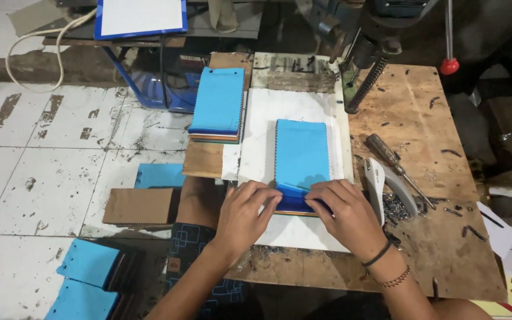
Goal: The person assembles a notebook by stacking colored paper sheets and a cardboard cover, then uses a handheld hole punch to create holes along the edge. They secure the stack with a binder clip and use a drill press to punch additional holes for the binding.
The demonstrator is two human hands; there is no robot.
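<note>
The near edge of a blue fabric swatch stack (301, 160), lying lengthwise away on the desk (434, 178), is being pinched by the left hand (245, 208) and right hand (345, 210), equally near.

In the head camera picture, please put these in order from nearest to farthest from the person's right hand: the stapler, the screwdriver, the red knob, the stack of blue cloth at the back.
From the right hand:
1. Stapler, just to its right on the board.
2. Screwdriver, a little beyond the stapler, lying at a slant.
3. Stack of blue cloth, back left, past the white sheet.
4. Red knob, far back right, on a thin rod.
</note>
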